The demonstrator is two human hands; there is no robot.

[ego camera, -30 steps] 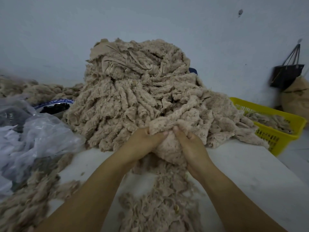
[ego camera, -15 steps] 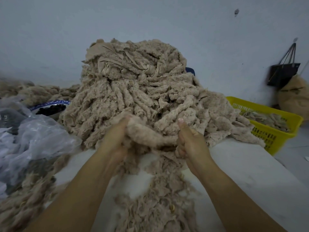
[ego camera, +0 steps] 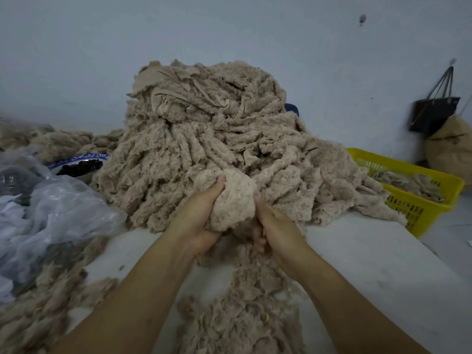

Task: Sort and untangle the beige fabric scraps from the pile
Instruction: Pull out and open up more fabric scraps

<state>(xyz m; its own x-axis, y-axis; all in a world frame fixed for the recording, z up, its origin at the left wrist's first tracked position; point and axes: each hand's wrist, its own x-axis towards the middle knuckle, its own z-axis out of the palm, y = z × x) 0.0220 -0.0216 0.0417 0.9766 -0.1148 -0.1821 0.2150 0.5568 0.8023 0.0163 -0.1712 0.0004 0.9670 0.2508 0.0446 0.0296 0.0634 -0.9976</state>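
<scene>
Now scrap (ego camera: pixel 233 203) balled up; left hand (ego camera: pixel 201 223), right hand (ego camera: pixel 279 233) closer than 0.5 s ago, fingers (ego camera: pixel 219 183) grasping it.

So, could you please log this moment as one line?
stage: untangling; left hand: grips scrap clump; right hand: grips scrap clump; pile: behind clump; yellow basket: holds scraps

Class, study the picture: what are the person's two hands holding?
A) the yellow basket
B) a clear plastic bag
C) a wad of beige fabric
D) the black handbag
C: the left hand and the right hand both grip a wad of beige fabric at the foot of the pile.
</scene>
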